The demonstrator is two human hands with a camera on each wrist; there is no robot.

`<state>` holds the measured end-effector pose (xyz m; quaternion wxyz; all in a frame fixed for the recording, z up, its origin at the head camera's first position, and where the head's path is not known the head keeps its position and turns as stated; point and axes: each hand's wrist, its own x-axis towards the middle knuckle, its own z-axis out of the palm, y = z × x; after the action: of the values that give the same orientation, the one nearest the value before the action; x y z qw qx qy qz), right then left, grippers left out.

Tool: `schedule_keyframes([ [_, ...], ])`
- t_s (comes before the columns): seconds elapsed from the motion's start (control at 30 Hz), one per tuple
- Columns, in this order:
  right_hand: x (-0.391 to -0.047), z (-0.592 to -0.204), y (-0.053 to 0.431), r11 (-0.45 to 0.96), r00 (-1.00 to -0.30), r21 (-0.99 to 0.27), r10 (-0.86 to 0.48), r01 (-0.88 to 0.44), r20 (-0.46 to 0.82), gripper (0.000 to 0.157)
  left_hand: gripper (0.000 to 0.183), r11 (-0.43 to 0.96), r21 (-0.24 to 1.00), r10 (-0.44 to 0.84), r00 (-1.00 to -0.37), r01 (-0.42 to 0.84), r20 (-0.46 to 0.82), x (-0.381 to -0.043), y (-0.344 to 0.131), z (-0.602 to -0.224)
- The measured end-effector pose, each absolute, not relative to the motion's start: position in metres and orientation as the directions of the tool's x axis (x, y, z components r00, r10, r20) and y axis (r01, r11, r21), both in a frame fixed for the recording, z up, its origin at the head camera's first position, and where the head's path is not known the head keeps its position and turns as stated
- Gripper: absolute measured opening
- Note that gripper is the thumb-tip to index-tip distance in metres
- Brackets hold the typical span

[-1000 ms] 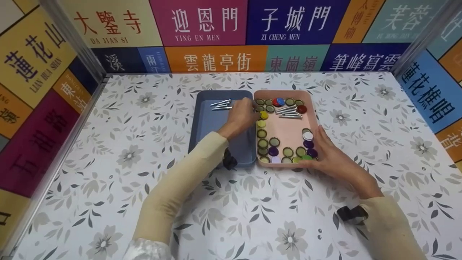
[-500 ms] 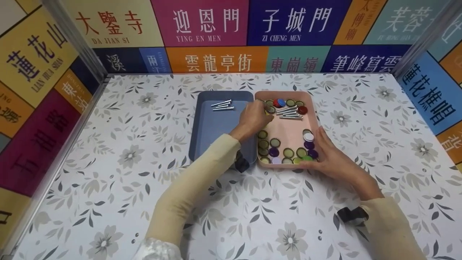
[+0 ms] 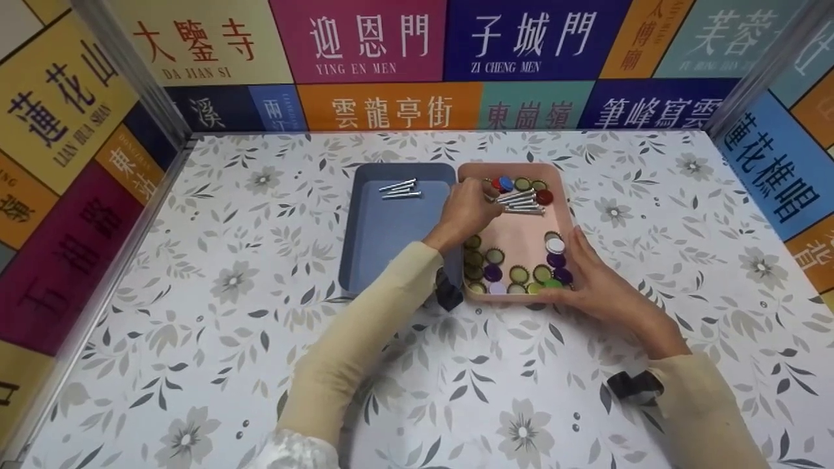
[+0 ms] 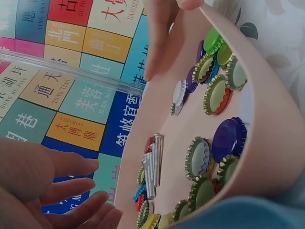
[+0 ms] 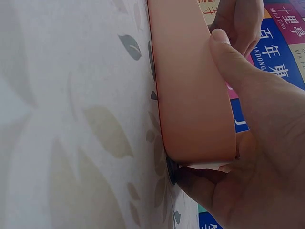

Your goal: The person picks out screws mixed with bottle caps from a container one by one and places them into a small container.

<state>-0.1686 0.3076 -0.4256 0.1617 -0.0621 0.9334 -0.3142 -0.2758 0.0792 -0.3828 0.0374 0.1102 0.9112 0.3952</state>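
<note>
The blue tray [image 3: 384, 241] on the left has screws [image 3: 402, 195] at its far end. The pink tray [image 3: 524, 234] on the right has bottle caps [image 3: 492, 272] and more screws [image 3: 524, 210]. The left hand [image 3: 468, 207] has moved right, beside those, its grip apart. The right hand [image 3: 599, 280] clamps the pink tray's near right corner.

On the counter [image 3: 521, 378], the left tray [image 3: 384, 238] sits just beside the right tray [image 3: 518, 233], wall panels [image 3: 371, 39] behind both. Screws [image 3: 401, 191] lie at the left tray's far end. Toward the right tray's far end, further screws [image 3: 521, 202] lie before several bottle caps [image 3: 522, 184]; other caps [image 3: 519, 274] lie along its near edge and both sides.
</note>
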Motion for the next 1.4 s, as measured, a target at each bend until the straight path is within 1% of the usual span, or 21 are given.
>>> schedule_keyframes([
  [0.13, -0.168, -0.425, 0.308, 0.791, -0.945, -0.611, -0.228, -0.038, -0.235, 0.124, 0.025, 0.659, 0.729, 0.241, -0.97, 0.188, 0.032, -0.278, 0.084, -0.384],
  [0.27, -0.169, -0.425, 0.309, 0.796, -0.947, -0.603, -0.23, -0.049, -0.226, 0.123, 0.024, 0.626, 0.751, 0.258, -0.965, 0.209, 0.053, -0.278, 0.089, -0.386],
  [0.43, -0.17, -0.427, 0.309, 0.798, -0.946, -0.6, -0.232, -0.054, -0.225, 0.124, 0.025, 0.588, 0.786, 0.257, -0.966, 0.189, 0.04, -0.281, 0.095, -0.39],
  [0.7, -0.17, -0.427, 0.309, 0.803, -0.944, -0.593, -0.234, -0.054, -0.231, 0.126, 0.023, 0.651, 0.739, 0.202, -0.978, 0.173, 0.052, -0.286, 0.104, -0.395],
  [0.9, -0.17, -0.427, 0.31, 0.8, -0.946, -0.598, -0.234, -0.057, -0.223, 0.126, 0.023, 0.631, 0.764, 0.164, -0.986, 0.133, 0.036, -0.285, 0.11, -0.397],
  [1.13, -0.169, -0.426, 0.309, 0.795, -0.944, -0.605, -0.234, -0.05, -0.231, 0.124, 0.02, 0.654, 0.744, 0.145, -0.988, 0.137, 0.055, -0.288, 0.115, -0.4],
  [1.27, -0.169, -0.427, 0.309, 0.793, -0.945, -0.607, -0.235, -0.051, -0.227, 0.124, 0.017, 0.675, 0.727, 0.139, -0.989, 0.127, 0.044, -0.291, 0.115, -0.403],
  [1.4, -0.169, -0.427, 0.308, 0.794, -0.944, -0.606, -0.235, -0.05, -0.23, 0.125, 0.019, 0.658, 0.745, 0.138, -0.99, 0.112, 0.026, -0.297, 0.114, -0.406],
])
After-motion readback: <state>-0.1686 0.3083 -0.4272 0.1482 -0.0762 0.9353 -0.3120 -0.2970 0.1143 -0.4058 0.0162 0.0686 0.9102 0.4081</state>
